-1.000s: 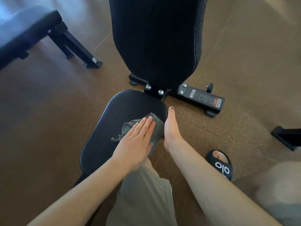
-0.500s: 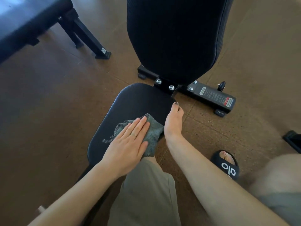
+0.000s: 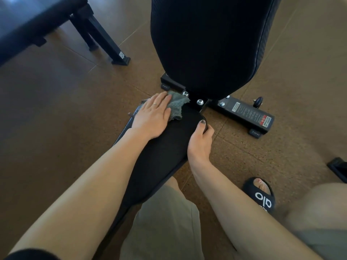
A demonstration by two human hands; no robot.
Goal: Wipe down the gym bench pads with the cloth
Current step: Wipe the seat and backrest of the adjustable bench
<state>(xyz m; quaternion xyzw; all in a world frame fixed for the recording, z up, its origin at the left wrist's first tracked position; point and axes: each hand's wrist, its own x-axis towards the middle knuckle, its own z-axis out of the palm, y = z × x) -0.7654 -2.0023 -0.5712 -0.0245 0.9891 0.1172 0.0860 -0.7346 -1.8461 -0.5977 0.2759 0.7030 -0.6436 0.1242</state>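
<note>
A black seat pad (image 3: 165, 147) runs from my lap toward the raised black back pad (image 3: 206, 40). My left hand (image 3: 152, 115) lies flat with straight fingers on a grey cloth (image 3: 177, 106), pressing it onto the far left corner of the seat pad, close to the hinge bolts. My right hand (image 3: 200, 141) grips the seat pad's right edge, thumb on top, fingers curled under the rim.
The bench's black base foot (image 3: 246, 113) with a warning label and a small wheel lies on the brown floor to the right. A second black bench (image 3: 37, 19) stands at the upper left. My slippered foot (image 3: 261, 194) and another black piece (image 3: 338, 167) are at the right.
My left hand slid the cloth from the near right part of the seat pad up to its far left corner. My right hand stays on the pad's right edge.
</note>
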